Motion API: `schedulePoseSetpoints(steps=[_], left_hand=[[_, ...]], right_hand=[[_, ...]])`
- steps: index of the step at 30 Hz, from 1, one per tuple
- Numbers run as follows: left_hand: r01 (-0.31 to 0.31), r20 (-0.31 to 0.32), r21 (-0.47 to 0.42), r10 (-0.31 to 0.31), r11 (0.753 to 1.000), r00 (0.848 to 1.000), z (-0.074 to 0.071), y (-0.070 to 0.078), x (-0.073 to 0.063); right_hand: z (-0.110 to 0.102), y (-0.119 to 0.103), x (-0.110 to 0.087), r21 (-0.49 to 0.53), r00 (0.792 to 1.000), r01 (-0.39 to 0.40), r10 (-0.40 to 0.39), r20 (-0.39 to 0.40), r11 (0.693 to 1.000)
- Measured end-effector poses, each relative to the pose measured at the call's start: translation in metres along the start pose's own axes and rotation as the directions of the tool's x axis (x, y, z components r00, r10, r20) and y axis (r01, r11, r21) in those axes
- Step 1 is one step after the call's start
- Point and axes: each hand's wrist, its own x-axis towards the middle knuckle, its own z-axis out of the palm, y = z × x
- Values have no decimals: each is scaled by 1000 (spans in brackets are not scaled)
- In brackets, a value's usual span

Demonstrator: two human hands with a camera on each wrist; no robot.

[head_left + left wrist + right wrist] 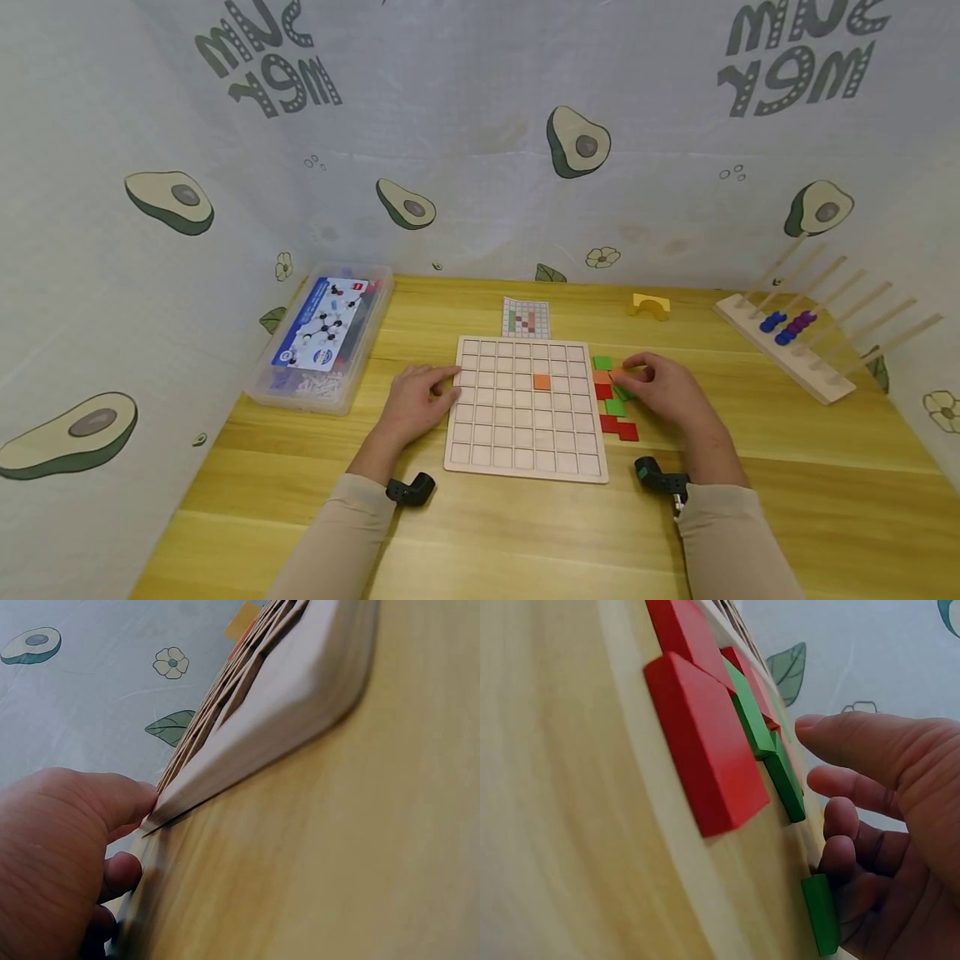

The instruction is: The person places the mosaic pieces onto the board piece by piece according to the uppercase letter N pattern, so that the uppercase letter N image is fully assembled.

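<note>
We see a wooden grid board (523,414) flat mid-frame, the left hand (415,404) touching its left edge, one orange tile (542,382) in a cell; right of centre, red, green and orange tiles (615,407) lie by the right hand (663,387).

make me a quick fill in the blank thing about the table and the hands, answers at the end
1. The one tile lying on the board is coloured ____.
2. In the head view, the left hand touches the board's ____ edge.
3. In the head view, the right hand is at the loose tiles on the board's ____ side.
4. On the peg rack, the beads that are not blue are coloured ____.

Missing words: orange; left; right; purple.
</note>
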Motion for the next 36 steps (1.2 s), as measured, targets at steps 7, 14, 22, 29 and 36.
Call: schedulePoseSetpoints(steps=[7,14,22,29,36], left_hand=[[-4,8,-16,4,1000,1000,-2,1,-1],[-4,0,12,4,1000,1000,-2,0,0],[-3,10,0,3,1000,1000,-1,0,0],[-2,9,13,2,1000,1000,0,1,0],[-5,2,12,5,1000,1000,-1,2,-1]], right_hand=[[4,-1,2,-25,999,12,-13,-31,1000],[8,-2,3,-23,999,9,-10,-46,1000],[8,-2,2,-32,999,-5,3,-42,999],[5,1,2,-38,1000,6,-7,-16,999],[4,2,2,-22,1000,-5,4,-11,1000]])
